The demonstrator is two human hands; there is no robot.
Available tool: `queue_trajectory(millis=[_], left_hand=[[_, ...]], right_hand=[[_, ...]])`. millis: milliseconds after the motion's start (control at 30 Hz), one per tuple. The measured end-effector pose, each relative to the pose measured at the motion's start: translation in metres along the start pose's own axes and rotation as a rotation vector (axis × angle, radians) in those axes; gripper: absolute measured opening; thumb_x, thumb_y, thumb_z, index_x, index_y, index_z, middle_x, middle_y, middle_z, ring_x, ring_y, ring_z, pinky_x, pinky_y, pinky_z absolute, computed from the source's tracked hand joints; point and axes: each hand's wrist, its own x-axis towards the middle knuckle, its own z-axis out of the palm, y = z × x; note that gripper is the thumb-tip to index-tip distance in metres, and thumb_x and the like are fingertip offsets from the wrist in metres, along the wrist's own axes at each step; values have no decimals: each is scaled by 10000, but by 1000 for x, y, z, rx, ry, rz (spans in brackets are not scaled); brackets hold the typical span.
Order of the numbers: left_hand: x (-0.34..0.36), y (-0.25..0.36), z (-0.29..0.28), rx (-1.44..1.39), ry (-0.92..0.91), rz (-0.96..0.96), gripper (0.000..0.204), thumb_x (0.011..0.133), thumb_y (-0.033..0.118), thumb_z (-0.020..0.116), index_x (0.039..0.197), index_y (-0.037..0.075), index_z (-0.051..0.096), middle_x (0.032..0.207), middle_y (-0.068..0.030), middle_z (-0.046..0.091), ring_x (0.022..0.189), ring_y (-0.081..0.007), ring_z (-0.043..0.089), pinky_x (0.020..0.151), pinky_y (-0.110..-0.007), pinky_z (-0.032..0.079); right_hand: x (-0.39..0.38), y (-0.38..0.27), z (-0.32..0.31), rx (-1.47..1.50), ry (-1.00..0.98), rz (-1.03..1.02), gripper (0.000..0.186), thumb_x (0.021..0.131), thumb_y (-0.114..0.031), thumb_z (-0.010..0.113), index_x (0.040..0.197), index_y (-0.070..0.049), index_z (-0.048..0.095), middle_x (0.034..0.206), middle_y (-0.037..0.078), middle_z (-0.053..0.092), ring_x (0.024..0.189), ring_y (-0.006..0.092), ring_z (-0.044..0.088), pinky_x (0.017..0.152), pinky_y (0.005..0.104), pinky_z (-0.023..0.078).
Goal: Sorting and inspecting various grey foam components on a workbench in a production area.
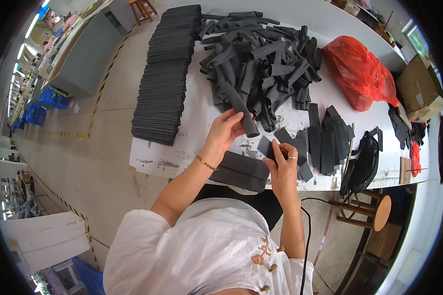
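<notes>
My left hand (225, 130) is closed round the near end of a dark grey rolled fabric sleeve (238, 109). The sleeve's far end reaches into a heap of similar sleeves (275, 64). My right hand (283, 172) pinches a small flat dark grey panel (266, 146) between thumb and fingers. Just right of that hand lie loose dark strips (325, 140), some overlapping. Between my forearms a flat, folded dark grey fabric piece (238, 172) rests at the table's front edge.
A tall, neat stack of dark grey pieces (165, 73) runs along the left of the white table (150, 160). A red plastic bag (357, 73) and a cardboard box (421, 88) stand right. A black bag (363, 162) lies near a wooden stool (381, 212); a black cable (307, 236) hangs beside me.
</notes>
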Motion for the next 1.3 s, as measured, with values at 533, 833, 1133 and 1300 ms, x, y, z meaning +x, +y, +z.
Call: queue_trajectory(millis=[533,833,1133,1300], left_hand=[[-3,-4,8,-68,-59,30,236,960,54,529,1180,-34,527,1153,-200,631,1049,-321,651,925,-428,549],[-22,-3,17,-4,-91,63,345,958,24,492,1300,5,453,1202,-211,612,1046,-313,655,902,-432,557],[-38,13,29,88,-66,196,342,959,24,472,1297,22,416,1204,-210,609,993,-298,676,836,-413,588],[-30,20,20,49,-136,81,283,952,33,488,1233,8,461,1167,-199,631,966,-300,684,797,-402,597]], right_hand=[[13,-13,4,126,259,-12,262,734,-12,758,990,-36,706,893,80,592,829,254,562,705,355,462],[24,-12,5,-195,388,-205,235,733,-34,758,959,-47,697,901,45,593,816,245,558,720,364,441],[25,-17,-2,-84,325,-195,348,699,-7,769,1035,-48,688,956,64,587,854,256,560,740,383,452],[28,-16,-13,-90,284,-263,314,697,24,757,999,-41,701,932,54,591,826,248,562,722,369,452]])
